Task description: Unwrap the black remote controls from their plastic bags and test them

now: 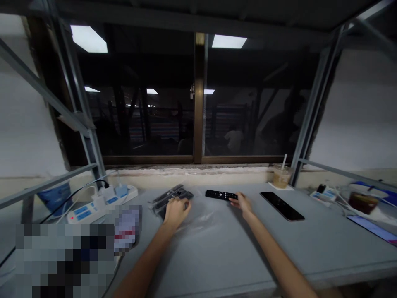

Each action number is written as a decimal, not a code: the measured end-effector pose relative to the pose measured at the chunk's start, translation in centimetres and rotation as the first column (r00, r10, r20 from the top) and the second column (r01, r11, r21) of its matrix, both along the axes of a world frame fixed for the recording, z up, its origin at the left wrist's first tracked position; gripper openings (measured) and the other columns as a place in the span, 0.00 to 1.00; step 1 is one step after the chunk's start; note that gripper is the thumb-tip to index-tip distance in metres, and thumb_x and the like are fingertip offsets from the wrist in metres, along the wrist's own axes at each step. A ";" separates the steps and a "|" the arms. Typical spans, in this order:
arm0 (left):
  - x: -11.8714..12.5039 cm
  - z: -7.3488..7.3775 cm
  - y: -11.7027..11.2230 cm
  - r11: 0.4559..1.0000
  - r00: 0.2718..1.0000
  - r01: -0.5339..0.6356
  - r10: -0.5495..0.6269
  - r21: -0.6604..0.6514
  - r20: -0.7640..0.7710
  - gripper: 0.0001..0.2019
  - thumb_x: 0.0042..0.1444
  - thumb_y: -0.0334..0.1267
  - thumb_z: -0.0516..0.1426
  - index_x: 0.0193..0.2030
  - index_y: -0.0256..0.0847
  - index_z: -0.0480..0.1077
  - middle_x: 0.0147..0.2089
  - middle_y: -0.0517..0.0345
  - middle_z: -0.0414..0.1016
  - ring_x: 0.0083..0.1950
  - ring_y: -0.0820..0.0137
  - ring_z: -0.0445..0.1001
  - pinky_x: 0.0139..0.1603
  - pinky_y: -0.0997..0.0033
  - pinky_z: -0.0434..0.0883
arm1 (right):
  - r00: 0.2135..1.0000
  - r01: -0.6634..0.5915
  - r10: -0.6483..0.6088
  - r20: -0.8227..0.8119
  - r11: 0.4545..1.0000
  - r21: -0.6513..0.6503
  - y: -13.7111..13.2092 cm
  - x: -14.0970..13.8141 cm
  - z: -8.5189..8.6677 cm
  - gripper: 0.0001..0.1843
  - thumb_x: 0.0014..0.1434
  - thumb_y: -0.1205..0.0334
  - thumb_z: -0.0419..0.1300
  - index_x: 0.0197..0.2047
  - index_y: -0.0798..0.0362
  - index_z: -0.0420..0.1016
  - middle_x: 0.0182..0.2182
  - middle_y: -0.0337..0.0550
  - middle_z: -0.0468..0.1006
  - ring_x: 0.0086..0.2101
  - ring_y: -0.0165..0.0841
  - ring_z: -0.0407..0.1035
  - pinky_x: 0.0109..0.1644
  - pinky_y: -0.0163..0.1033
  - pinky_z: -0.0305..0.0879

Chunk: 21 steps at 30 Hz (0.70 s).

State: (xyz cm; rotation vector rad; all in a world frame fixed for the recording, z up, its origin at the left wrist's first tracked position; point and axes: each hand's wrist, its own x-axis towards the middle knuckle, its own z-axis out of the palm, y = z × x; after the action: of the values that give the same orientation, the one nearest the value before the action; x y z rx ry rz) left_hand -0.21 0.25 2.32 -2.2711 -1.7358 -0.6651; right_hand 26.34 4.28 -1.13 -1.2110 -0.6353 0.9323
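Left hand (176, 211) is on a bundle of black remotes in clear plastic sleeves (170, 198) at table centre, fingers curled down over it; can't tell if it's actually gripping. Right hand (242, 203) has fingers closed on the right end of a slim black remote control (220, 195), which lies flat on the grey table (223, 252) just right of the bundle. Button markings are too small to read. Black smartphone (282, 206) lies near the right hand, with an iced coffee cup with straw (281, 176) behind it. White power strip (99, 203) sits far left.

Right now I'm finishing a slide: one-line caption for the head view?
Left hand on a clear plastic bag of dark items, right hand touching a slim black remote control on the grey table.
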 end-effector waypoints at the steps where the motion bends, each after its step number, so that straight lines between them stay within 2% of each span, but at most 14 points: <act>1: -0.3 0.0 0.3 0.999 1.000 -0.019 0.018 0.037 0.019 0.16 0.59 0.41 0.46 0.33 0.42 0.75 0.29 0.54 0.76 0.40 0.63 0.73 0.44 0.67 0.64 | 1.000 0.011 -0.011 0.004 1.000 -0.002 -0.1 -0.1 0.1 0.06 0.53 0.65 0.56 0.36 0.55 0.66 0.23 0.40 0.76 0.19 0.29 0.73 0.18 0.29 0.68; 6: -1.9 -0.2 1.5 0.988 0.993 -0.093 0.084 0.121 0.080 0.18 0.61 0.36 0.43 0.49 0.41 0.70 0.44 0.52 0.77 0.48 0.62 0.71 0.47 0.64 0.65 | 0.997 0.073 -0.073 0.024 0.997 -0.011 -0.6 -0.3 0.7 0.09 0.54 0.63 0.53 0.36 0.57 0.70 0.34 0.46 0.78 0.23 0.29 0.74 0.16 0.28 0.65; 8: -2.3 -0.4 1.7 0.987 0.991 -0.117 0.109 0.111 0.081 0.18 0.61 0.35 0.43 0.52 0.39 0.69 0.47 0.51 0.75 0.49 0.62 0.71 0.47 0.64 0.66 | 0.996 0.084 -0.084 0.036 0.996 -0.003 -0.8 -0.3 0.9 0.10 0.54 0.63 0.52 0.35 0.56 0.72 0.35 0.45 0.78 0.25 0.28 0.74 0.16 0.27 0.64; 11: -2.6 -0.6 1.8 0.988 0.989 -0.129 0.123 0.081 0.080 0.18 0.61 0.35 0.44 0.51 0.40 0.70 0.47 0.51 0.75 0.49 0.61 0.71 0.47 0.64 0.66 | 0.994 0.093 -0.093 0.051 0.996 0.004 -0.9 -0.3 1.1 0.10 0.52 0.64 0.53 0.32 0.56 0.74 0.34 0.44 0.79 0.25 0.29 0.74 0.15 0.26 0.63; 15: -2.8 -0.8 1.7 0.993 0.990 -0.109 0.104 0.044 0.091 0.15 0.60 0.36 0.47 0.43 0.44 0.75 0.46 0.53 0.75 0.49 0.62 0.70 0.47 0.64 0.66 | 0.993 0.097 -0.097 0.066 0.995 -0.005 -1.0 -0.3 1.0 0.06 0.47 0.64 0.58 0.27 0.56 0.75 0.31 0.44 0.80 0.24 0.30 0.74 0.13 0.26 0.59; 21: -3.0 -0.7 1.7 0.990 0.987 -0.139 0.138 0.010 0.081 0.11 0.58 0.37 0.52 0.38 0.45 0.77 0.48 0.55 0.74 0.49 0.63 0.70 0.49 0.65 0.66 | 0.991 0.102 -0.102 0.087 0.995 0.009 -1.1 -0.4 1.0 0.07 0.43 0.63 0.62 0.28 0.56 0.76 0.32 0.45 0.80 0.27 0.32 0.75 0.13 0.26 0.59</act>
State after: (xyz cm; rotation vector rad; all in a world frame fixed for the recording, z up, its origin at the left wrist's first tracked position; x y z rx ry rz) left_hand -3.23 1.96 1.67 -2.1167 -1.8972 -0.7470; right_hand 25.90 3.16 -0.10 -1.2740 -0.6389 0.7951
